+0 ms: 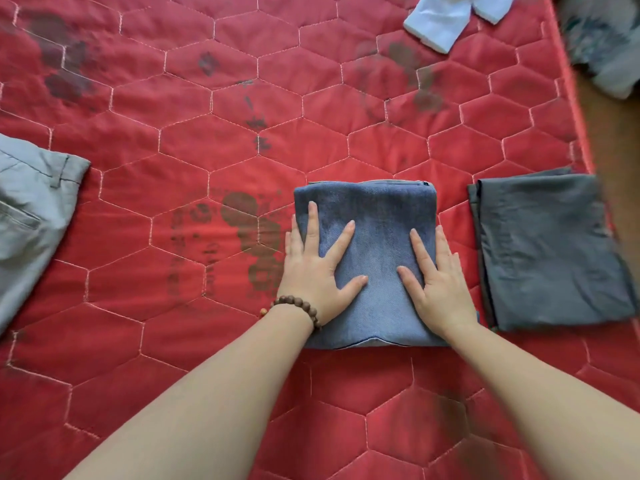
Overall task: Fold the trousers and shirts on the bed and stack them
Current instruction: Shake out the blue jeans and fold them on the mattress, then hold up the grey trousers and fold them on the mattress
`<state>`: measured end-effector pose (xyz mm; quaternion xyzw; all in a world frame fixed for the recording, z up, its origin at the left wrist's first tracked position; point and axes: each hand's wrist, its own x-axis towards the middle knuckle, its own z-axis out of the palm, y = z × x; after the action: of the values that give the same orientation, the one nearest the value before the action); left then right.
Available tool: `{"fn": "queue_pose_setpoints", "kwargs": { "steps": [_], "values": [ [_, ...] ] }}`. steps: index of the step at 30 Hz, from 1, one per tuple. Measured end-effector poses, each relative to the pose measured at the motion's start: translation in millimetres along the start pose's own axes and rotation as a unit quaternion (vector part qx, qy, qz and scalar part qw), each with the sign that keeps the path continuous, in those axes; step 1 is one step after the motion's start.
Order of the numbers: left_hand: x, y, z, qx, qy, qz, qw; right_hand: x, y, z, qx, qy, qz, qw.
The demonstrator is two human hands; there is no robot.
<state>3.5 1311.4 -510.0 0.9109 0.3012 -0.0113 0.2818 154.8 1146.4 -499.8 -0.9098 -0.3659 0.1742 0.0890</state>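
My left hand (317,268) and right hand (438,278) lie flat, palms down, fingers spread; both bare forearms extended forward.

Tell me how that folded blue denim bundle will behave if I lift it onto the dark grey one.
The folded blue denim looks thick, so it should probably hold its shape but sag at unsupported edges. Layers show at its near edge, so they may slide open. Both hands lie flat on it; scooping from underneath seems safer.

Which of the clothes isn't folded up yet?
The light grey trousers at the left edge lie spread out. The blue jeans under both hands and the dark grey trousers are neat rectangles.
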Motion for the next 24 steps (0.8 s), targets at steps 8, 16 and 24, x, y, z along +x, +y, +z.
{"fn": "queue_pose_setpoints", "kwargs": {
  "steps": [8, 16, 24],
  "values": [
    [7, 15, 7, 0.073, -0.029, -0.020, 0.997, 1, 14, 1, -0.102, -0.020, 0.033, 0.994],
    [-43, 28, -2, 0.153, -0.096, -0.040, 0.983, -45, -45, 8, -0.144, -0.039, 0.033, 0.988],
    [-170, 14, -44, 0.204, -0.160, -0.066, 0.963, -137, -110, 3, -0.094, -0.142, -0.021, 0.985]
  ]
}}
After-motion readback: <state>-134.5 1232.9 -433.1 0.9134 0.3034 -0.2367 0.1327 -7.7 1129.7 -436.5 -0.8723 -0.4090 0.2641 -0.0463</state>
